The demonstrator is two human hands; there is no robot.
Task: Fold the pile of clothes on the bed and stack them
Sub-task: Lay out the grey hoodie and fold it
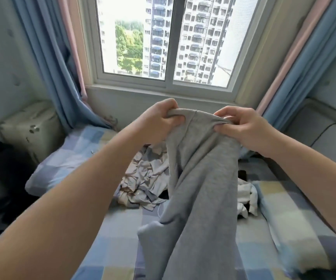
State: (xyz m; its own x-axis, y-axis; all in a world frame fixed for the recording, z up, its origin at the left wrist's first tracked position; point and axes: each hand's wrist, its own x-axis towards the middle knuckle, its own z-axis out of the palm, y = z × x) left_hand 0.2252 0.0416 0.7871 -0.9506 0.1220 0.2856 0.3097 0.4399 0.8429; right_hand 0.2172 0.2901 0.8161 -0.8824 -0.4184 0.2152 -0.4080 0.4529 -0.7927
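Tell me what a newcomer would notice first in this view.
The grey garment is held up at centre, its top edge gripped by the left hand and the right hand, and it drapes down over the checked bed. Behind it a crumpled pile of pale clothes lies on the bed, and a bright window showing tower blocks fills the top.

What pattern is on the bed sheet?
A check of pale blue, purple, cream and white squares on the bed sheet, shown in the head view.

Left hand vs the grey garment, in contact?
Touching. The head view shows the left hand gripping the top edge of the grey garment, fabric bunched in its grip.
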